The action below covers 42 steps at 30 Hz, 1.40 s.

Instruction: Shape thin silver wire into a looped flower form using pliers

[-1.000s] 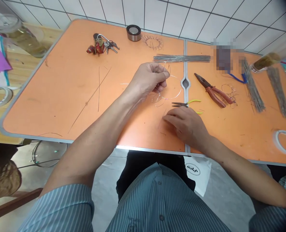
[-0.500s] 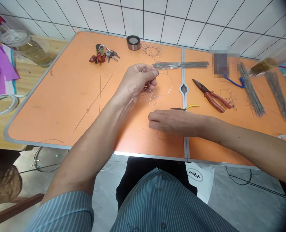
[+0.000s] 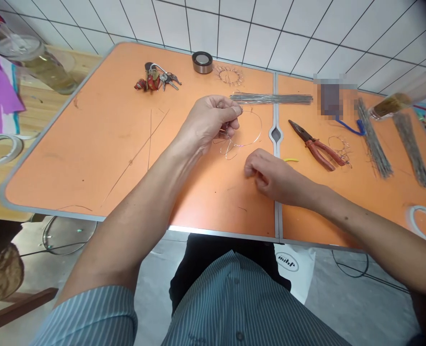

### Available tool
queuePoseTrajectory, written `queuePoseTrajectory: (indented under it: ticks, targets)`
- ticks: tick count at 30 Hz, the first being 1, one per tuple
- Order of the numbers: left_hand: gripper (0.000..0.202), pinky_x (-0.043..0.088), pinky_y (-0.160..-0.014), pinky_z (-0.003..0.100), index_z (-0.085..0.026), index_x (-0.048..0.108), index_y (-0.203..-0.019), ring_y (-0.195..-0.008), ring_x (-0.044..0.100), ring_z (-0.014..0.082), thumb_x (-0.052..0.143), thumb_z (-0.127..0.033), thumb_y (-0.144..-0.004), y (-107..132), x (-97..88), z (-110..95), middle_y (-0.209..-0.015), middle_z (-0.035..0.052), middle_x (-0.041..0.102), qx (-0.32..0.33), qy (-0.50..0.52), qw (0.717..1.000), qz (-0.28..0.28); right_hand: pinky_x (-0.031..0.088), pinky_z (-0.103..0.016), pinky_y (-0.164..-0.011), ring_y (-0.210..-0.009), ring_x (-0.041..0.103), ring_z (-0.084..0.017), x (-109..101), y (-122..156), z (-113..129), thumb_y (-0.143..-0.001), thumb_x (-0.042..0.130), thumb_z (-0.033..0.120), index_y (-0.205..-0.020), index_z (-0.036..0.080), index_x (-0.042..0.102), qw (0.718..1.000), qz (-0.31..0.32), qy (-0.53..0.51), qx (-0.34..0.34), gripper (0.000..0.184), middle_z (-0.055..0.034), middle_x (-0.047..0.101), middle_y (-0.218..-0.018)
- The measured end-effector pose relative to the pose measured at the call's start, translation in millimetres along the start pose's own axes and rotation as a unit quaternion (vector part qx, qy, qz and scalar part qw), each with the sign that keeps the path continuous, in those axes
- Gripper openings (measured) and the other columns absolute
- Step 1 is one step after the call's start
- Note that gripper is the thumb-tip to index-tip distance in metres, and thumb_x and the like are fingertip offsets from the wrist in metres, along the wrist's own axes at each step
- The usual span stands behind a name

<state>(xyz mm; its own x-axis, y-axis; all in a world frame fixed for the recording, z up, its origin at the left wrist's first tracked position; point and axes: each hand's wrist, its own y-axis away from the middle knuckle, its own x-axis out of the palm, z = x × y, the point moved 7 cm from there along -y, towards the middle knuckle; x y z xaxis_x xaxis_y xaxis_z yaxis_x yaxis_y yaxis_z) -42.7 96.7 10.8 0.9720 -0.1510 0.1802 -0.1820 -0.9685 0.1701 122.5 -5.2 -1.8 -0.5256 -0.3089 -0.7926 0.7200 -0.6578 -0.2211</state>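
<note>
L-side tape: white tape roll (image 3: 18,150) on the wood bit next to the main surface, glass jar (image 3: 50,72) w/ yellowish liquid behind it
Orange surface (image 3: 72,144): carries most of the stuff, pale strip down the join
Loose wires: two thin wires (image 3: 130,162) crossing each other, left of the L arm
Keys: key bunch (image 3: 157,79) w/ red bits, nr the back
Round container: dark-rimmed, silver-sided round container (image 3: 202,62), back edge
L hand: L hand (image 3: 213,120) has thumb + fingers pinched on a thin wire loop (image 3: 249,144)
Wire ring: spiky wire ring (image 3: 230,83) just beside the container
Loop: sticks out R of the L hand, mid surface, pink bit on its lower edge, loose ends below
R hand: R hand (image 3: 270,175) nr the loop but apart from it, fingers curled in, can't tell if it's got anything
Wire bundle: straight wire bundle (image 3: 273,99) behind the loop, lying across the join
Yellow handle: yellow handle (image 3: 291,160) pokes out behind R hand, rest hidden
Pliers: red-handled pliers (image 3: 315,144), wire tangle (image 3: 343,149) by the grips
Far R: 2 more bundles (image 3: 374,139), glass (image 3: 393,103) w/ brown contents, another tape roll (image 3: 414,223) nr the front
</note>
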Motion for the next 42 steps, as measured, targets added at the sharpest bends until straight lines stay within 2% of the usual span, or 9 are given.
queuePoseTrajectory:
  ticks: [3, 6, 9, 14, 20, 24, 29, 37, 42]
  targets:
    - [0.022, 0.04, -0.051, 0.022, -0.02, 0.066, -0.077, -0.048, 0.057, 0.0088, 0.087, -0.024, -0.083, 0.5, 2.2, 0.0, -0.062, -0.0001, 0.07, 0.005, 0.01, 1.0, 0.009, 0.045, -0.031, -0.076, -0.094, 0.054, -0.02, -4.3, 2.8, 3.7, -0.075, 0.047, -0.01, -0.11, 0.024, 0.052, 0.999, 0.007, 0.032, 0.015, 0.049, -0.007, 0.054, -0.112]
    - [0.024, 0.042, -0.053, 0.022, -0.021, 0.065, -0.078, -0.049, 0.058, 0.0088, 0.087, -0.023, -0.084, 0.9, 2.6, 2.2, -0.061, -0.0014, 0.069, -0.001, 0.018, 1.0, 0.011, 0.041, -0.031, -0.072, -0.088, 0.051, -0.019, 9.6, -2.0, 20.4, -0.079, 0.044, -0.011, -0.113, 0.022, 0.053, 0.991, 0.094, 0.094, 0.009, 0.048, -0.0097, 0.054, -0.121]
    - [0.025, 0.044, -0.054, 0.022, -0.022, 0.064, -0.079, -0.049, 0.059, 0.0091, 0.088, -0.023, -0.083, 0.9, 1.8, 3.6, -0.06, -0.0024, 0.068, -0.006, 0.022, 1.0, 0.009, 0.034, -0.034, -0.066, -0.082, 0.046, -0.02, 26.3, -10.0, 37.6, -0.074, 0.044, -0.015, -0.098, 0.021, 0.05, 0.967, 0.167, 0.193, -0.018, 0.044, -0.0106, 0.056, -0.112]
    - [0.025, 0.043, -0.052, 0.021, -0.021, 0.063, -0.078, -0.049, 0.058, 0.0088, 0.087, -0.024, -0.083, 0.8, -0.5, 1.4, -0.061, -0.0018, 0.069, 0.003, 0.006, 1.0, -0.002, 0.026, -0.036, -0.062, -0.075, 0.041, -0.019, 36.4, -15.3, 39.1, -0.067, 0.043, -0.018, -0.091, 0.022, 0.046, 0.958, 0.18, 0.221, -0.018, 0.047, -0.0097, 0.053, -0.103]
    - [0.024, 0.042, -0.051, 0.021, -0.021, 0.064, -0.077, -0.048, 0.057, 0.0081, 0.087, -0.024, -0.084, 1.8, 1.5, -1.3, -0.061, -0.0018, 0.068, 0.008, 0.011, 1.0, 0.009, 0.034, -0.029, -0.066, -0.08, 0.046, -0.016, 24.1, -1.5, 12.7, -0.07, 0.045, -0.013, -0.1, 0.022, 0.051, 0.991, 0.087, 0.095, 0.045, 0.047, -0.0065, 0.053, -0.114]
    - [0.023, 0.042, -0.049, 0.019, -0.019, 0.066, -0.076, -0.047, 0.057, 0.0073, 0.087, -0.022, -0.083, 1.5, 2.4, -2.0, -0.062, -0.0014, 0.068, 0.001, 0.015, 1.0, 0.025, 0.043, -0.03, -0.074, -0.092, 0.054, -0.019, 0.5, 8.1, 2.7, -0.07, 0.046, -0.01, -0.1, 0.023, 0.052, 0.998, -0.013, 0.013, 0.064, 0.045, -0.006, 0.054, -0.109]
    - [0.016, 0.046, -0.049, 0.019, -0.017, 0.071, -0.077, -0.051, 0.061, 0.0079, 0.087, -0.02, -0.082, 3.3, 7.8, 2.1, -0.073, 0.0016, 0.074, -0.027, 0.042, 0.996, 0.076, 0.045, -0.032, -0.075, -0.089, 0.056, -0.02, -33.9, 15.9, -11.0, -0.066, 0.05, -0.006, -0.093, 0.024, 0.053, 0.992, -0.094, 0.012, 0.085, 0.04, -0.0047, 0.057, -0.101]
    - [0.021, 0.064, -0.072, 0.03, -0.013, 0.082, -0.084, -0.081, 0.08, 0.019, 0.097, -0.026, -0.076, 18.7, 43.5, 31.8, -0.116, 0.0161, 0.083, -0.093, 0.065, 0.962, 0.249, 0.046, -0.032, -0.072, -0.086, 0.059, -0.02, -48.2, 15.3, -39.1, -0.061, 0.056, 0.004, -0.092, 0.023, 0.059, 0.976, -0.114, -0.028, 0.186, 0.036, -0.0035, 0.062, -0.097]
    - [0.019, 0.066, -0.08, 0.03, -0.012, 0.082, -0.084, -0.086, 0.082, 0.0204, 0.096, -0.025, -0.078, 20.4, 49.2, 37.9, -0.104, 0.0157, 0.084, -0.094, 0.057, 0.956, 0.271, 0.044, -0.032, -0.071, -0.083, 0.057, -0.02, -48.2, 10.7, -41.8, -0.06, 0.055, 0.006, -0.09, 0.023, 0.059, 0.974, -0.119, -0.029, 0.191, 0.035, -0.0031, 0.062, -0.094]
